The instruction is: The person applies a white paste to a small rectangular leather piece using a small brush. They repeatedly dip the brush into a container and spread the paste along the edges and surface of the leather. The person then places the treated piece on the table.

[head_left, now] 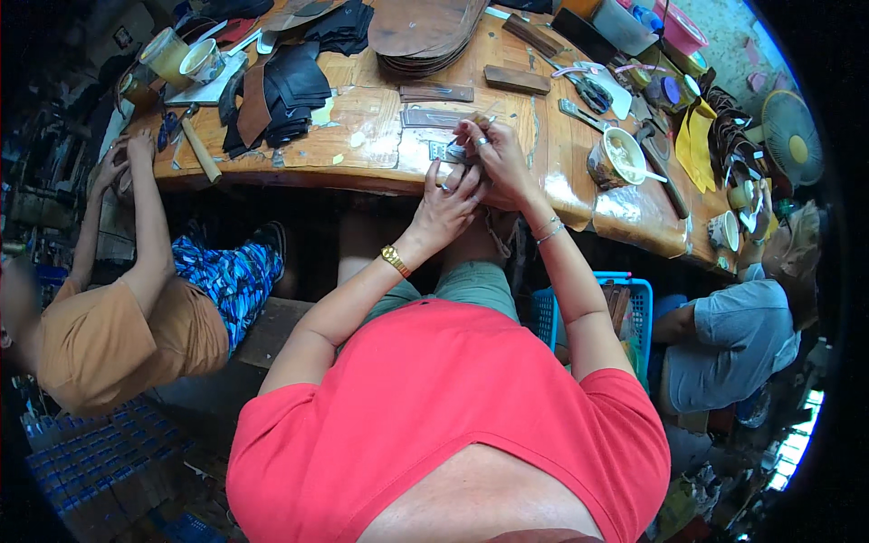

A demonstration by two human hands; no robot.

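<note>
At the near edge of the wooden table [272, 174], both my hands work close together. My right hand [502, 163], with a ring, is pinched round a thin, dark, pen-like tool [454, 140], its end pointing down to the left. My left hand [444, 208], below a gold watch [395, 261], has its fingers bent and pressed together at the edge; what they hold is largely hidden. Just beyond the fingertips lies a small silvery rectangular piece [440, 152]. Flat strips, one dark grey [433, 119] and one brown [436, 93], lie farther back.
Stacked brown leather pieces [425, 32] and black leather pieces [294, 86] are at the back and left. A hammer [201, 149] lies left; a tub of pale paste [618, 158] stands right. People sit on both sides; a blue basket [641, 308] is beside my right thigh.
</note>
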